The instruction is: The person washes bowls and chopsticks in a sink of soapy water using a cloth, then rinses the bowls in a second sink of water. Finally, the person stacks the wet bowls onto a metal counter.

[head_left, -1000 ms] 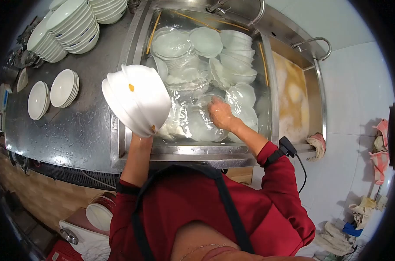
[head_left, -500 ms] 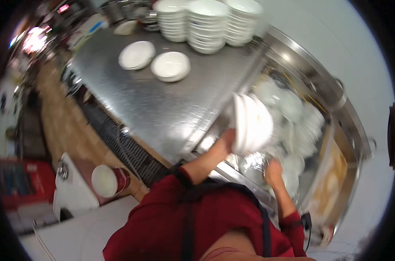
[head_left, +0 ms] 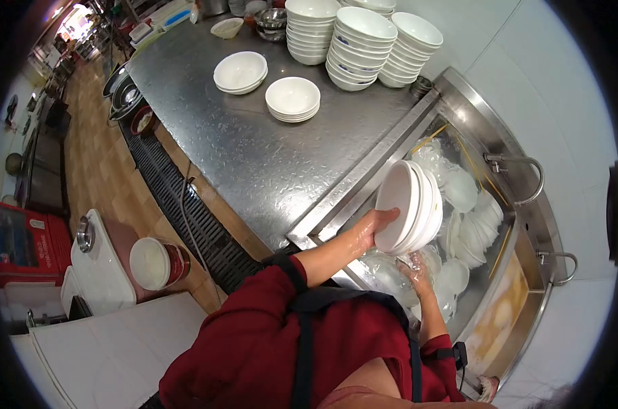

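My left hand (head_left: 379,230) grips a short stack of white bowls (head_left: 399,204), tilted on their sides above the sink, thumb over the near bowl's rim. Close under the stack's lower edge is my right hand (head_left: 416,274), wet and with curled fingers. Something shiny shows at its fingertips, too small to make out. Many white bowls and dishes (head_left: 472,235) lie in the water of the sink (head_left: 384,170), below and to the right of my hands.
Left of the sink, a wet steel counter (head_left: 254,157) carries two low bowl piles (head_left: 293,95) and tall bowl stacks (head_left: 362,51) at the back. Curved taps (head_left: 527,180) line the wall. A second basin (head_left: 503,317) holds cloudy water. A bucket (head_left: 150,264) stands on the floor.
My right hand has come up and left, nearer the lower edge of the held stack. My left hand still holds the bowls, now tilted further. The view has shifted slightly.
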The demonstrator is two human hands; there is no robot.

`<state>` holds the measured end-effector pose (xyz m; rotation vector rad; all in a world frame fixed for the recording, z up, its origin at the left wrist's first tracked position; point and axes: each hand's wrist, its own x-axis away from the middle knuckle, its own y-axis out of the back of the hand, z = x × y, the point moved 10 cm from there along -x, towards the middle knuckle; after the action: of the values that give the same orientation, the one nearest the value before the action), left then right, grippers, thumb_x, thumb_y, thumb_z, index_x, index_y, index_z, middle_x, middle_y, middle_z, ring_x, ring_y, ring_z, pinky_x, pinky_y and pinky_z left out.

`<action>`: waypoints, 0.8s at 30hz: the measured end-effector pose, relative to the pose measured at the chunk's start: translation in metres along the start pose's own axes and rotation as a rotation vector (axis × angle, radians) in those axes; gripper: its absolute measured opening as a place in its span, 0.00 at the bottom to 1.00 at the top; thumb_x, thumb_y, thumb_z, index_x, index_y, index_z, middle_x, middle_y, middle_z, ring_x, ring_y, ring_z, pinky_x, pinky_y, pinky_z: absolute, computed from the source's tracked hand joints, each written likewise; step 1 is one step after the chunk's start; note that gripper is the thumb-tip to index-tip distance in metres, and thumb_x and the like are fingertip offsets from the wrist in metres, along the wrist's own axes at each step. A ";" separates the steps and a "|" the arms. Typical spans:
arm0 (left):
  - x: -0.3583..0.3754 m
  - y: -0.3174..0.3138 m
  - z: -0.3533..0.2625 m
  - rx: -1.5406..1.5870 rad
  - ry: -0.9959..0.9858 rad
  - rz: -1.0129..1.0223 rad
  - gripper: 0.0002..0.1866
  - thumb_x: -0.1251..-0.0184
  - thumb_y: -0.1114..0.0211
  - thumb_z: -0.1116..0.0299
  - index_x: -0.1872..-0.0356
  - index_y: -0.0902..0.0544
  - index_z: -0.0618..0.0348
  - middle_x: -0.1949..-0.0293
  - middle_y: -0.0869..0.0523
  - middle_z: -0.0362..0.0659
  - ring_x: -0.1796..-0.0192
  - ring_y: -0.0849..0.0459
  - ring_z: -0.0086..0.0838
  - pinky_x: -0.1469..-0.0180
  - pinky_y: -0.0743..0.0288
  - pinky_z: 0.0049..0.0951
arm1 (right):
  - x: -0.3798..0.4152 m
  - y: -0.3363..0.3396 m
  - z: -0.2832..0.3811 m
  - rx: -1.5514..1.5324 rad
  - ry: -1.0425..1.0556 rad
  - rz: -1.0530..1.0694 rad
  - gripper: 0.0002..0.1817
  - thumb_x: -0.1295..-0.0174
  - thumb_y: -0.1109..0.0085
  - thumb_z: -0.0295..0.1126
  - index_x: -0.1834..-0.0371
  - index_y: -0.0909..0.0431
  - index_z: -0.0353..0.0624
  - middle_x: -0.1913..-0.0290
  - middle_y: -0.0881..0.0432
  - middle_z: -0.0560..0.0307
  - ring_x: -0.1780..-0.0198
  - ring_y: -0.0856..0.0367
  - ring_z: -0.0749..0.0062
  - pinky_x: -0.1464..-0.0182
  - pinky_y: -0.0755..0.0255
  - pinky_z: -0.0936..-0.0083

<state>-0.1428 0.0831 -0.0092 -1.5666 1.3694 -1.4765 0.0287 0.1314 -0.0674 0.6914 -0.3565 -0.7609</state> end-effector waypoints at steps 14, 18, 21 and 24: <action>-0.011 0.012 0.004 0.054 -0.009 0.039 0.24 0.44 0.34 0.64 0.47 0.26 0.63 0.53 0.19 0.49 0.53 0.18 0.38 0.49 0.24 0.43 | 0.004 0.023 0.099 0.501 -0.176 0.097 0.33 0.62 0.31 0.45 0.54 0.25 0.35 0.57 0.24 0.38 0.55 0.24 0.46 0.50 0.30 0.59; -0.015 0.013 0.003 0.086 0.002 0.080 0.25 0.43 0.34 0.66 0.45 0.28 0.62 0.51 0.20 0.49 0.50 0.19 0.39 0.47 0.24 0.45 | -0.004 0.056 0.098 0.349 -0.164 -0.027 0.34 0.59 0.32 0.51 0.53 0.25 0.37 0.62 0.23 0.44 0.60 0.23 0.50 0.53 0.30 0.61; -0.011 0.014 -0.003 0.017 -0.040 0.009 0.24 0.40 0.37 0.64 0.43 0.29 0.60 0.50 0.20 0.48 0.50 0.19 0.39 0.49 0.24 0.48 | -0.014 0.087 0.101 0.288 -0.285 0.006 0.36 0.56 0.35 0.57 0.51 0.25 0.38 0.63 0.22 0.44 0.59 0.22 0.52 0.55 0.30 0.63; 0.012 0.000 -0.017 -0.085 -0.198 -0.085 0.23 0.35 0.44 0.63 0.42 0.31 0.64 0.47 0.22 0.49 0.47 0.21 0.38 0.48 0.24 0.48 | -0.015 0.121 0.105 0.312 -0.208 -0.127 0.32 0.54 0.37 0.56 0.53 0.24 0.41 0.64 0.21 0.46 0.62 0.22 0.57 0.58 0.30 0.65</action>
<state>-0.1605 0.0756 -0.0012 -1.7923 1.2801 -1.2863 0.0245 0.1592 0.0916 0.9372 -0.6342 -0.9109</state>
